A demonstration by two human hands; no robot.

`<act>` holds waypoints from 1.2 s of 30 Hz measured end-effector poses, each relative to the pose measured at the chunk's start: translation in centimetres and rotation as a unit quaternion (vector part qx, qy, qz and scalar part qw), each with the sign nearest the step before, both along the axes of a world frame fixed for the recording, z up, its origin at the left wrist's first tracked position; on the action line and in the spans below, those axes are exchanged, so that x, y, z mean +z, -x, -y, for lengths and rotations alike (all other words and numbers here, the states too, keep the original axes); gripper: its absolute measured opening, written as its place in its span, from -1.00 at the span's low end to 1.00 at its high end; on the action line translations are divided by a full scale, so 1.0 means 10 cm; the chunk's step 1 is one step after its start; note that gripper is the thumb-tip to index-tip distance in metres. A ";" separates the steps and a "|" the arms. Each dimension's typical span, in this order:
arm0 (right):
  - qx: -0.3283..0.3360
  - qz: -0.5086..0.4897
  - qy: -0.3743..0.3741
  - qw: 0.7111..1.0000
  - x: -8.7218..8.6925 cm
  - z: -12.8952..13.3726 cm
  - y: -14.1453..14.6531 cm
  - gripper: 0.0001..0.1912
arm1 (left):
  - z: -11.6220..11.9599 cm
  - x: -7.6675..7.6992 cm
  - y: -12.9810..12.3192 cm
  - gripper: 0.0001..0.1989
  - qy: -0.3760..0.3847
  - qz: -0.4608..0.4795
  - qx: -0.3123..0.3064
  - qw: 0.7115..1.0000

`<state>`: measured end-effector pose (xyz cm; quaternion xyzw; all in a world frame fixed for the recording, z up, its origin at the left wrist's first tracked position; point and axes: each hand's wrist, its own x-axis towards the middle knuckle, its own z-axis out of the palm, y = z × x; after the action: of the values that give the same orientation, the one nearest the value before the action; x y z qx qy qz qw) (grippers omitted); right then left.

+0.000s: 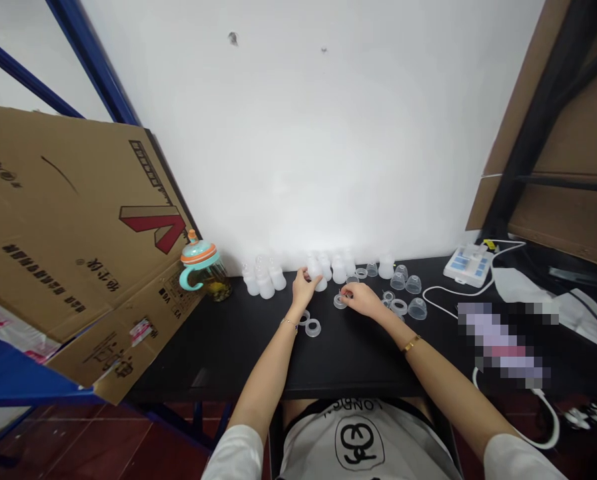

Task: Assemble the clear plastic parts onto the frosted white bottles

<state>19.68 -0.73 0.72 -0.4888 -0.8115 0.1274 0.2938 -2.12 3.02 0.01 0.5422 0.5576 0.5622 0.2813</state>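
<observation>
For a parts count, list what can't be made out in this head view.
Head view:
- Blurred: a pixelated patch masks the item at the table's right end.
- Hidden: the left hand covers part of the translucent bottle-shaped piece.
- Hidden: the right hand hides whether its fingers hold anything beside the clear ring.
- Cut off: the image's left edge crops the cardboard sheet.

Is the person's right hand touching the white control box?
No, the right hand is at a clear plastic ring, away from the white control box.
</observation>
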 end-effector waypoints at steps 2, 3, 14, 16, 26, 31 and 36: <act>0.003 -0.074 0.011 0.997 0.01 -0.01 -0.01 -0.92 | 0.03 0.04 -0.01 -0.45 -0.002 0.067 -0.028 0.997; 0.006 -0.120 0.028 0.992 0.03 -0.02 -0.01 -0.91 | 0.05 0.06 -0.02 -0.45 -0.003 0.100 -0.045 0.994; -0.015 -0.565 0.284 0.775 0.20 -0.04 -0.12 -0.93 | 0.32 0.32 -0.15 -0.51 0.055 0.253 -0.196 0.946; -0.021 -0.594 0.327 0.735 0.21 -0.04 -0.14 -0.95 | 0.33 0.33 -0.15 -0.53 0.076 0.273 -0.204 0.937; -0.015 -0.687 0.391 0.612 0.20 -0.11 -0.17 -0.85 | 0.31 0.35 -0.13 -0.60 0.140 0.337 -0.203 0.909; -0.011 -0.703 0.380 0.602 0.18 -0.14 -0.17 -0.82 | 0.31 0.36 -0.13 -0.61 0.147 0.344 -0.204 0.905; -0.003 -0.690 0.383 0.614 0.15 -0.16 -0.19 -0.84 | 0.30 0.34 -0.12 -0.60 0.146 0.344 -0.207 0.904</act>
<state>21.56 0.82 2.24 -0.3274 -0.2455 0.7252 0.5537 -0.90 0.02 3.44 0.3712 0.3773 0.5554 0.6414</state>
